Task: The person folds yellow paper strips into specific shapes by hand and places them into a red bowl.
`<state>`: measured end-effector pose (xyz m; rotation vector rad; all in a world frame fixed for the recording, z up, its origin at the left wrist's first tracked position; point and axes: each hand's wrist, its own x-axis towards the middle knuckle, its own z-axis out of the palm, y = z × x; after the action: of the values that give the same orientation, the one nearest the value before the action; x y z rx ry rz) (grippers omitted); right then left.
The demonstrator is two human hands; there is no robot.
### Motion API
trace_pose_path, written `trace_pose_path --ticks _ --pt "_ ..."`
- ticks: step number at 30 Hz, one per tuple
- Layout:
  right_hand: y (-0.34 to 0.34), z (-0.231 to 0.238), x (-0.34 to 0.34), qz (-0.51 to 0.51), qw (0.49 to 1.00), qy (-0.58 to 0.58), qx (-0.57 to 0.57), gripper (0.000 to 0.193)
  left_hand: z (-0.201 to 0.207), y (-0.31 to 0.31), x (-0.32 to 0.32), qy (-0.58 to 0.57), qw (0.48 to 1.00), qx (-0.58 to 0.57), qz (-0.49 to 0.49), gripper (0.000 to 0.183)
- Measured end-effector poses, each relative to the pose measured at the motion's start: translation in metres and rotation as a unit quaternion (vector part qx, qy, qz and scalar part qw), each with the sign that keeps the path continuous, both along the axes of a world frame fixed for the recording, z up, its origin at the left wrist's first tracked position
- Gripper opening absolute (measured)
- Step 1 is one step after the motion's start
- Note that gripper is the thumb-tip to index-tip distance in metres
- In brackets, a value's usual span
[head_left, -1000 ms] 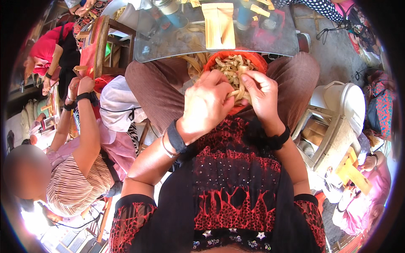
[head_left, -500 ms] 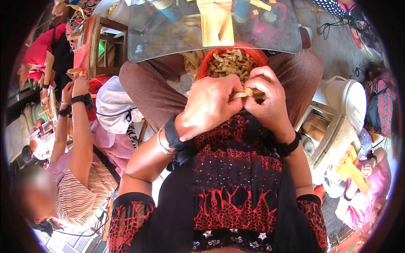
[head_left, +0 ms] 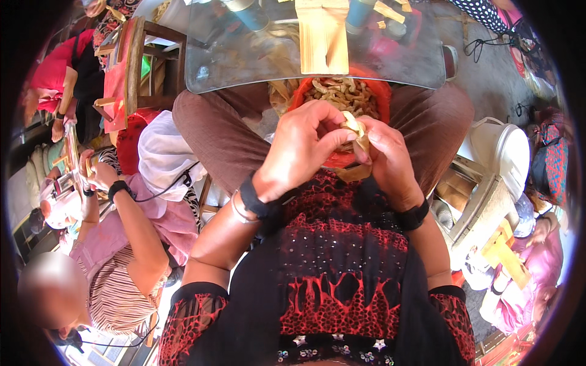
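In front of my lap, a pale tan, folded strip [head_left: 353, 122] that looks like dried leaf is pinched between both hands. My left hand [head_left: 299, 140] grips its upper end with thumb and forefinger. Closed round the other side of the strip is my right hand [head_left: 390, 161], its thumb pressed on the fold. A loose brownish end hangs under the fingers. Just beyond lies an orange-red bag or bowl [head_left: 383, 105], heaped with small twisted tan pieces [head_left: 339, 91]; my hands partly cover its near side.
A glass tabletop [head_left: 244, 64] spans the far side, with a grooved wooden block [head_left: 323, 46] at its near edge and cut scraps [head_left: 389, 11] by it. Blue cups [head_left: 251, 15] show there too. At left a person in stripes [head_left: 119, 287] works; at right stands a white bucket [head_left: 503, 152].
My hands have turned the strip upward and loosened its tight twist; a fold now shows on top. The wooden block and glass edge sit slightly lower in view. The person at left has lowered their hands.
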<state>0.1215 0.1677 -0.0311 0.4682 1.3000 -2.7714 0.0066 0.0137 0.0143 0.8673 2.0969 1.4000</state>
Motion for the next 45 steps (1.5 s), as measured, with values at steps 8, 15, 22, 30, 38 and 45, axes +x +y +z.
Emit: trace_pose_path --ticks 8,15,22,30,38,45 --pt "0.006 0.033 -0.009 0.084 0.970 0.013 0.228 0.032 0.007 -0.010 -0.004 -0.156 0.986 0.046 0.032 0.023" --pt "-0.012 0.030 -0.007 0.038 0.998 0.013 -0.058 0.036 0.001 -0.008 0.016 0.045 0.979 0.130 0.151 0.029" --pt "-0.019 0.033 -0.008 -0.004 0.992 -0.014 0.124 0.031 -0.008 -0.013 0.006 0.284 0.956 0.050 0.058 0.012" --pt "0.004 0.057 -0.010 0.004 0.880 0.074 0.470 0.015 0.009 -0.050 -0.008 -0.270 0.955 0.085 -0.092 0.022" --pt "-0.006 0.057 -0.013 -0.040 0.827 0.105 0.551 0.014 -0.012 -0.073 -0.029 -0.203 0.974 0.062 -0.074 0.012" --pt "-0.009 0.059 -0.031 -0.046 0.823 0.137 0.550 0.014 0.013 -0.029 -0.030 -0.211 0.962 0.131 -0.111 0.035"
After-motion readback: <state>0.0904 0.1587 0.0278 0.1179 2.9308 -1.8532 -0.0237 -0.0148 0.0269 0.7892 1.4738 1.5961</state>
